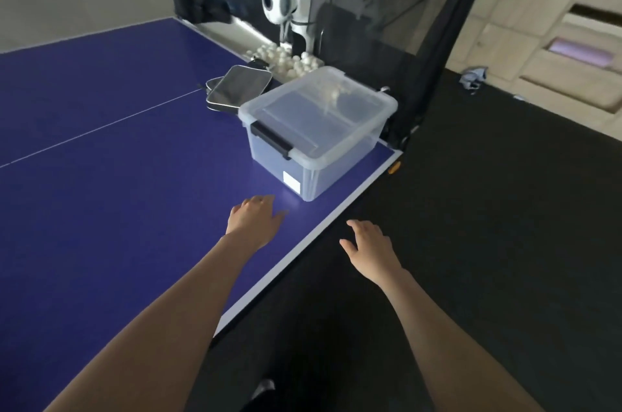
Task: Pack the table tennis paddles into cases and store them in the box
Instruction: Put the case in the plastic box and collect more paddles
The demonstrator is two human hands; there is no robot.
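Note:
A clear plastic storage box with its lid on and a black latch stands near the right edge of the blue table tennis table. Behind it lie black paddle cases, stacked or overlapping; no bare paddle shows. My left hand hovers over the table just in front of the box, fingers relaxed, holding nothing. My right hand reaches forward beyond the table's edge over the dark floor, fingers spread and empty.
A white ball-feeding machine stands at the table's far end with several white balls in its tray. Black netting hangs behind. A crumpled cloth lies on the dark floor at right.

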